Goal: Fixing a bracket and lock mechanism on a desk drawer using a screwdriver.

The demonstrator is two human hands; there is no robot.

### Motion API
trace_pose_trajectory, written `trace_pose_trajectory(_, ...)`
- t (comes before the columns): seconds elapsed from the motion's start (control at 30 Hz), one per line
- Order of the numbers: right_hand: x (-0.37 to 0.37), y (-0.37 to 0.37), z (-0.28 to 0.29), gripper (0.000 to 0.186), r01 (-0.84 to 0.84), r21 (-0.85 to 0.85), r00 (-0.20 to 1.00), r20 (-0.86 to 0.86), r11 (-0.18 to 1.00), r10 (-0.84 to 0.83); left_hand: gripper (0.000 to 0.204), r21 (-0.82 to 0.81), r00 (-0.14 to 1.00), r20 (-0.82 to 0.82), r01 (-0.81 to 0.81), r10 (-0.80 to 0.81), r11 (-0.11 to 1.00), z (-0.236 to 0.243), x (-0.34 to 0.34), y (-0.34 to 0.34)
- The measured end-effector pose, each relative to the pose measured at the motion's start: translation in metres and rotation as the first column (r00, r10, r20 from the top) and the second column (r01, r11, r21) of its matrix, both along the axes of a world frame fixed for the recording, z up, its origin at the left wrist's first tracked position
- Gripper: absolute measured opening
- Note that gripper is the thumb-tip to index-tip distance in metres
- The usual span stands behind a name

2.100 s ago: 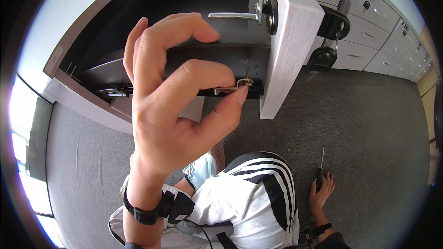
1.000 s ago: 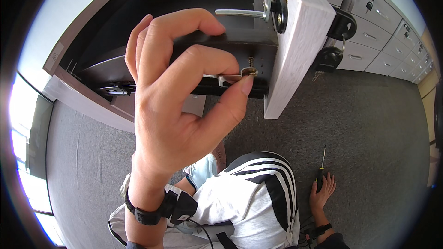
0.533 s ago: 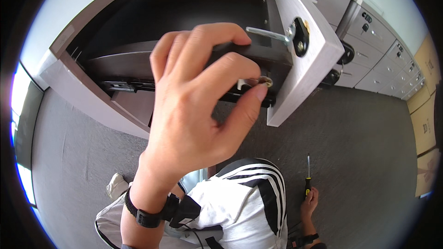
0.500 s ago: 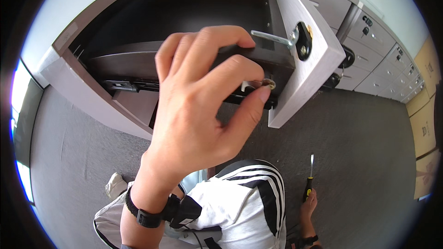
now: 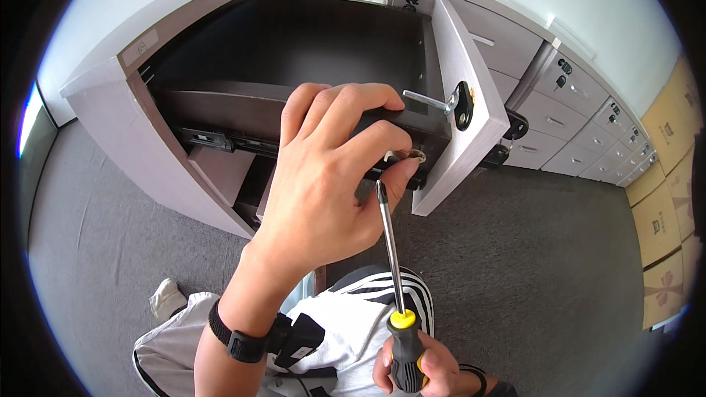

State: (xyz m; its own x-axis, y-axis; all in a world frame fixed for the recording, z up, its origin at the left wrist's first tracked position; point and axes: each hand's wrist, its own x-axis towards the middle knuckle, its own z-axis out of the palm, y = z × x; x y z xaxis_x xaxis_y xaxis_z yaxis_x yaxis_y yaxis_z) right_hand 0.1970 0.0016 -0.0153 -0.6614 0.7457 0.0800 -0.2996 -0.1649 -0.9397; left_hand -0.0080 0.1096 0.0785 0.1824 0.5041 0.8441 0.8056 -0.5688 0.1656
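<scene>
My left hand [image 5: 327, 176] is at the dark side panel of an open drawer [image 5: 224, 101], thumb and forefinger pinched on a small metal bracket [image 5: 392, 155] with a brass-coloured screw [image 5: 418, 156] at its right end. My right hand [image 5: 434, 367] grips the black-and-yellow handle of a screwdriver [image 5: 404, 345]. Its shaft points up, the tip just below the left hand's pinch in the picture; whether they touch I cannot tell. Above my fingers, a black lock [image 5: 463, 106] with a metal rod is fixed to the drawer's pale front board [image 5: 478, 66]. Keys hang on the outer side [image 5: 500, 151].
The drawer's pale cabinet [image 5: 118, 132] stands at left. A row of cabinets [image 5: 548, 121] with locks and handles runs along the right wall, beside cardboard boxes [image 5: 658, 220]. My bent legs [image 5: 353, 301] are below my hands on the grey carpet [image 5: 529, 250].
My right hand was down on the floor at the screwdriver; it has raised it beneath my left hand. My left hand keeps its pinch. The view has shifted, showing more of the wall and boxes.
</scene>
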Motion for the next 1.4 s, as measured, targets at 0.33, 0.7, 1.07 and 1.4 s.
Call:
trace_pose_trajectory(0.33,0.000,-0.011,0.009,0.048,0.097,-0.083,0.992,-0.070,0.992,-0.103,0.014,0.025,1.000,0.019,0.018,-0.019,1.000,-0.005,0.004,0.008)
trace_pose_trajectory(0.7,-0.006,-0.013,-0.009,0.050,0.151,-0.214,0.983,-0.072,0.965,-0.170,0.014,0.042,1.000,-0.007,0.006,-0.005,0.999,-0.007,0.001,0.005)
trace_pose_trajectory(1.07,-0.006,-0.006,-0.001,0.050,0.027,-0.263,0.981,-0.179,0.965,-0.077,0.014,0.050,1.000,-0.024,-0.007,0.008,0.999,-0.006,0.001,0.007)
trace_pose_trajectory(1.4,-0.006,-0.006,-0.004,0.052,-0.014,-0.288,0.970,-0.235,0.958,-0.057,0.016,0.077,1.000,-0.024,0.007,-0.005,0.997,-0.007,0.000,0.010)
